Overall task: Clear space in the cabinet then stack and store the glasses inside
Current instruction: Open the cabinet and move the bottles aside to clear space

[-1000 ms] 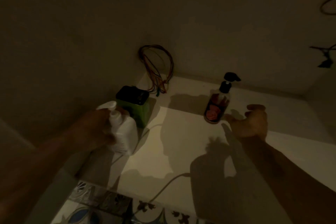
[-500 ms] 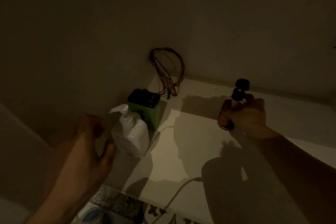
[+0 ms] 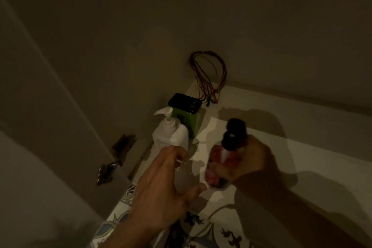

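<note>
Dim, warm light is falling into a pale cabinet recess, throwing hard shadows across its white shelf point(image 3: 314, 159) to the right of the grip. Plain beige walls point(image 3: 261, 26) are closing in behind and left of it, a loop of coloured wires point(image 3: 209, 74) hanging in the far corner. Below the grip, patterned tiles point(image 3: 193, 225) are showing, while a metal hinge point(image 3: 114, 159) is sitting on the cabinet door point(image 3: 50, 119) to the left.

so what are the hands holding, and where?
Right hand grips the red pump bottle round its body. Left hand is open, holding nothing.
</note>
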A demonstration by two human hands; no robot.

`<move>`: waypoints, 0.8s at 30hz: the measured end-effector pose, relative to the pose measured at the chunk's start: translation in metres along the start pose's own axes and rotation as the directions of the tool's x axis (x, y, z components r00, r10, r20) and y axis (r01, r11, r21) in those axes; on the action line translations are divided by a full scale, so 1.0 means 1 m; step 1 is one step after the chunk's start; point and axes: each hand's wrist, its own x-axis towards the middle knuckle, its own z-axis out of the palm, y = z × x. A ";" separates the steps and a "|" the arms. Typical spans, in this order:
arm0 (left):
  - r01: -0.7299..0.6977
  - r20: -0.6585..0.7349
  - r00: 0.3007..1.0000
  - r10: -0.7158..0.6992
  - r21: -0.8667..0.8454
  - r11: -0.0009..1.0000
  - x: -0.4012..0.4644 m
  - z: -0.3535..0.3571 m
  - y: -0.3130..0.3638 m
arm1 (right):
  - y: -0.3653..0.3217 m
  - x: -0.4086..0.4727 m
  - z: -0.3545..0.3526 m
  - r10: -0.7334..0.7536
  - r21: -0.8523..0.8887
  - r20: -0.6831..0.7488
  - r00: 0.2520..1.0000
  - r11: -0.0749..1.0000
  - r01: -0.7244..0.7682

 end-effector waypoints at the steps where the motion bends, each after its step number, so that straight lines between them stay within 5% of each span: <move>1: 0.029 0.011 1.000 -0.029 -0.028 0.999 -0.002 0.003 -0.001 | -0.010 -0.005 0.009 0.060 0.015 0.049 0.997 0.998 -0.061; 12: 0.135 -0.144 0.971 -0.192 -0.336 0.932 -0.008 0.005 -0.023 | -0.072 -0.016 0.065 0.022 0.003 0.203 0.979 1.000 -0.023; 18: 0.214 -0.162 0.945 -0.284 -0.347 0.913 -0.008 0.006 -0.037 | -0.063 -0.011 0.062 0.010 -0.005 0.248 0.969 1.000 -0.010; 24: 0.243 -0.232 0.914 -0.333 -0.342 0.908 -0.007 0.009 -0.037 | -0.032 0.015 0.047 0.160 -0.037 0.164 0.973 0.987 -0.156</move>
